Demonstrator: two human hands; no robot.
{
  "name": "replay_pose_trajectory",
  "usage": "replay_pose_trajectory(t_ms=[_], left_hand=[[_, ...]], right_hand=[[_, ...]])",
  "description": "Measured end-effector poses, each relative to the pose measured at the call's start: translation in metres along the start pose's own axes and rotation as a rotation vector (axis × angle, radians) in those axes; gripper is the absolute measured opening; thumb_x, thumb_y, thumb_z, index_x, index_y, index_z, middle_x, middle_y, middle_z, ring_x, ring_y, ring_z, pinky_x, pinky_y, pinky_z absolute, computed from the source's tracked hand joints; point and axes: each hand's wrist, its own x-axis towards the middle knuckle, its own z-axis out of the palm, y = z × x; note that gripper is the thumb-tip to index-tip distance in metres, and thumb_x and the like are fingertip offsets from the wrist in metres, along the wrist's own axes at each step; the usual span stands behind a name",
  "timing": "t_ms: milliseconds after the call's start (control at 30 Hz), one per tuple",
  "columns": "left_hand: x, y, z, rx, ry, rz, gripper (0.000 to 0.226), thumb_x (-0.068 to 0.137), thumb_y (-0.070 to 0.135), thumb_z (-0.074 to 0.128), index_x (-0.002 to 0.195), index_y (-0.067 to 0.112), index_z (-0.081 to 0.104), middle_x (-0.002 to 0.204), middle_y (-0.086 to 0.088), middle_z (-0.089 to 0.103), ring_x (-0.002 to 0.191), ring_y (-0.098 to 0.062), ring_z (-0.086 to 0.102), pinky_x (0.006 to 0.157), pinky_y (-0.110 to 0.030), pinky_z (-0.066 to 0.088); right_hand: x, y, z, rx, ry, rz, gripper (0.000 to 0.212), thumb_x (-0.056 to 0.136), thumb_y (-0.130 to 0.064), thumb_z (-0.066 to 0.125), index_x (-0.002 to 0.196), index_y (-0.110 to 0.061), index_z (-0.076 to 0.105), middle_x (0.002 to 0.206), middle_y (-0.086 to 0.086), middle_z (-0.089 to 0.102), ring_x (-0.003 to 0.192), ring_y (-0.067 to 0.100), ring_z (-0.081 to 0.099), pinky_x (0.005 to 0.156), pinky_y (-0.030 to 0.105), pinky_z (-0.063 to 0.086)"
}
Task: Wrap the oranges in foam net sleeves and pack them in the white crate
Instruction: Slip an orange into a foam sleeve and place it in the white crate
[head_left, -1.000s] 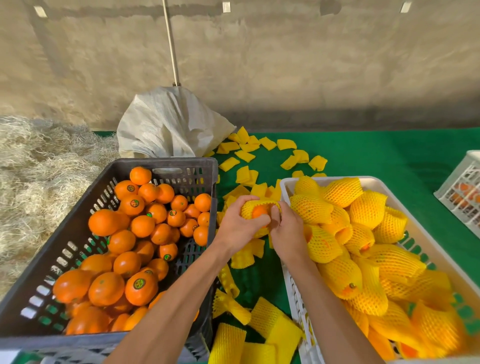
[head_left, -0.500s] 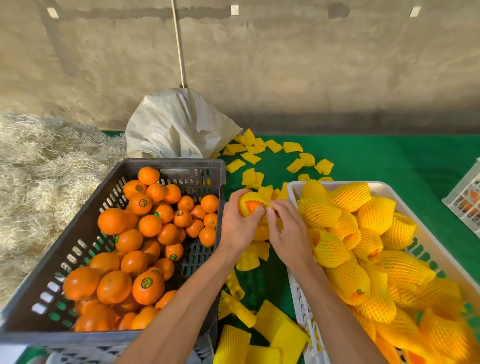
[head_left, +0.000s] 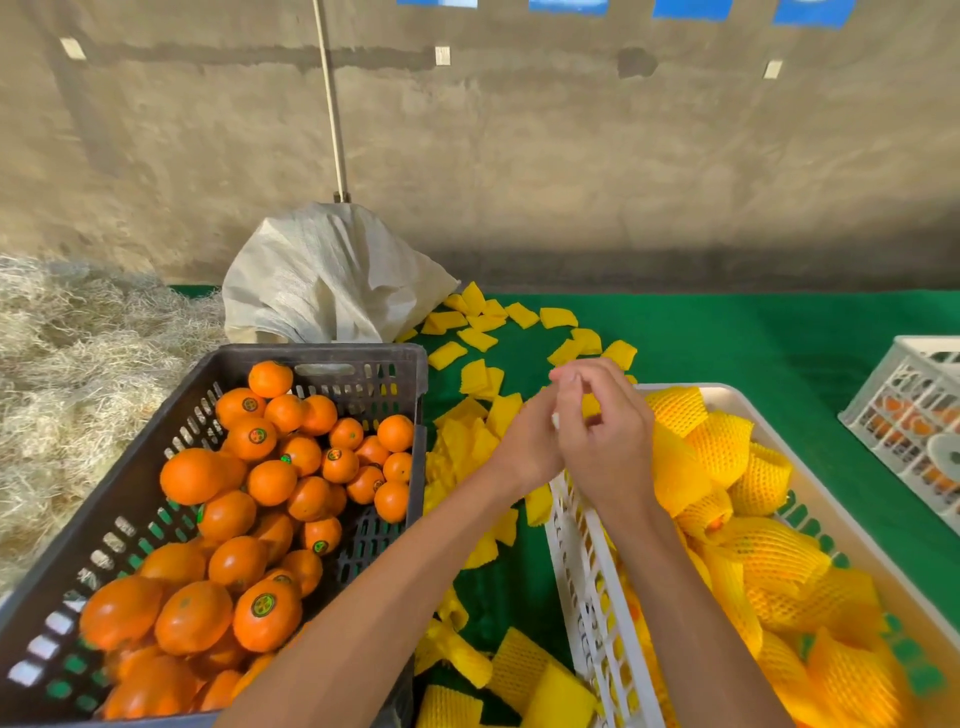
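My hands meet over the near-left corner of the white crate (head_left: 558, 525). My right hand (head_left: 605, 441) is in front, its back toward me, fingers curled loosely with the thumb and forefinger close together at the top; I see no orange or sleeve between them, and I cannot tell whether anything is pinched there. My left hand (head_left: 527, 447) is tucked behind the right one at its 9 o'clock, touching it, and mostly hidden, so I cannot tell how its fingers lie or whether it holds anything.

At 4 o'clock from my hands the wrapped oranges (head_left: 722, 441) lie heaped in the white crate, each in a yellow foam net, piled against one another from the far end down to the near right corner.

At 9 o'clock sits the dark crate (head_left: 156, 421), full of bare oranges (head_left: 270, 483), many with a small round sticker. My left forearm crosses its near right corner.

Between the two crates, and spreading out toward 12 o'clock, loose foam net sleeves (head_left: 470, 436) lie flat and scattered on the green mat (head_left: 753, 343); more sit at 6 o'clock by the bottom edge.

At 11 o'clock a slumped white sack (head_left: 322, 280) stands behind the dark crate. Straw (head_left: 67, 364) lies at far 9 o'clock. At 3 o'clock, well apart, a second white crate (head_left: 904, 410) is cut off by the edge.
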Motion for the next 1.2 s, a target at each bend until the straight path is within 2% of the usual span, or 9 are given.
replay_pose_trajectory(t_ms=[167,300,500,567,700,800,1000,1100,1200], left_hand=[[-0.016,-0.051,-0.064,0.214,0.237,-0.099,0.034,0.100,0.032,0.065,0.131,0.017,0.066,0.131,0.003,0.067,0.123,-0.011,0.058,0.106,-0.036,0.049],[-0.049,-0.097,-0.134,0.299,0.383,-0.374,0.040,0.105,0.040,0.054,0.133,0.012,0.059,0.128,-0.004,0.065,0.118,-0.019,0.060,0.094,-0.033,0.049],[-0.110,-0.145,-0.179,0.762,-0.638,-1.077,0.056,0.100,0.054,0.057,0.125,0.004,0.063,0.097,-0.012,0.062,0.083,-0.029,0.063,0.071,-0.039,0.056],[-0.119,-0.147,-0.171,0.802,-0.864,-1.083,0.075,0.091,0.070,0.059,0.138,0.013,0.059,0.120,-0.007,0.062,0.105,-0.028,0.062,0.086,-0.037,0.050],[-0.119,-0.151,-0.145,0.649,-0.989,-1.054,0.053,0.101,0.043,0.060,0.149,0.024,0.052,0.152,-0.002,0.050,0.135,-0.026,0.053,0.101,-0.035,0.044],[-0.121,-0.158,-0.134,0.446,-1.000,-1.090,0.045,0.104,0.013,0.052,0.146,0.026,0.054,0.158,-0.004,0.044,0.141,-0.031,0.046,0.095,-0.038,0.047],[-0.121,-0.150,-0.138,0.262,-1.101,-1.110,0.063,0.094,0.031,0.070,0.152,0.028,0.046,0.164,-0.002,0.033,0.150,-0.030,0.032,0.114,-0.046,0.034],[-0.120,-0.142,-0.129,0.406,-1.110,-1.018,0.077,0.085,0.032,0.083,0.152,0.028,0.046,0.158,0.002,0.041,0.147,-0.027,0.037,0.115,-0.044,0.041],[-0.116,-0.139,-0.128,0.406,-1.067,-0.970,0.063,0.082,0.025,0.086,0.139,0.028,0.059,0.123,0.016,0.058,0.127,-0.025,0.054,0.089,-0.027,0.053]], right_hand=[[-0.037,0.019,0.015,0.000,-0.268,0.045,0.021,0.104,-0.020,0.052,0.095,-0.012,0.069,0.093,-0.003,0.066,0.085,0.011,0.059,0.074,0.022,0.049],[-0.074,0.034,0.045,-0.192,-0.746,0.206,0.021,0.107,-0.030,0.048,0.098,-0.021,0.066,0.094,-0.007,0.063,0.085,0.014,0.059,0.069,0.036,0.051],[-0.119,0.031,0.081,-0.180,-1.226,0.220,0.011,0.099,-0.028,0.059,0.088,-0.023,0.060,0.085,-0.003,0.064,0.080,0.021,0.061,0.065,0.040,0.050],[-0.136,0.031,0.087,-0.180,-1.439,0.312,0.013,0.097,-0.038,0.064,0.098,-0.024,0.062,0.093,0.004,0.068,0.088,0.027,0.063,0.073,0.041,0.052],[-0.164,0.033,0.087,-0.317,-1.870,0.346,0.090,0.089,-0.049,0.074,0.160,-0.019,0.028,0.158,0.011,0.044,0.136,0.033,0.050,0.107,0.043,0.048],[-0.177,0.026,0.092,-0.343,-1.906,0.318,0.102,0.091,-0.047,0.073,0.164,-0.015,0.009,0.166,0.012,0.030,0.142,0.034,0.044,0.111,0.041,0.045],[-0.183,0.021,0.098,-0.420,-1.848,0.159,0.069,0.103,-0.040,0.056,0.159,-0.010,0.028,0.134,0.021,0.060,0.112,0.038,0.063,0.082,0.037,0.052],[-0.176,0.027,0.095,-0.288,-1.747,0.206,0.030,0.101,-0.032,0.060,0.122,-0.010,0.063,0.117,0.017,0.065,0.106,0.035,0.063,0.080,0.040,0.053],[-0.151,0.030,0.088,-0.165,-1.503,0.407,0.018,0.096,-0.036,0.065,0.082,-0.027,0.060,0.084,0.000,0.064,0.079,0.021,0.063,0.064,0.036,0.049]])
